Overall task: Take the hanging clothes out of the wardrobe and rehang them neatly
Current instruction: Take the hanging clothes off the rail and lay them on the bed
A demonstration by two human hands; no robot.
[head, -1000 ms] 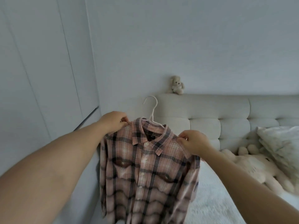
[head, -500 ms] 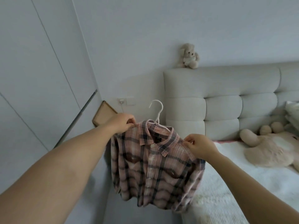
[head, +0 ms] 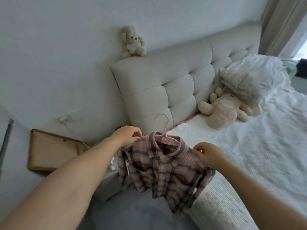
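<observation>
I've swung from the wardrobe toward the white quilted bed (head: 249, 146), my left hand (head: 127, 136) and right hand (head: 209, 155) each pinching a shoulder of the pink plaid shirt (head: 164, 170) on its white wire hanger (head: 163, 125), ready for laying down.

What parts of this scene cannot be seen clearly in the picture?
Head view only:
- Hanger: only the hook shows; the plaid shirt covers its shoulders.
- Left hand and right hand: fingertips tucked into fabric.
- Wardrobe: outside the frame.
- Wall socket: too blurred for detail.

A pale wall (head: 66, 47) backs a tufted headboard (head: 174, 80); bed (head: 249, 155) right, grey floor (head: 132, 213) below.
</observation>
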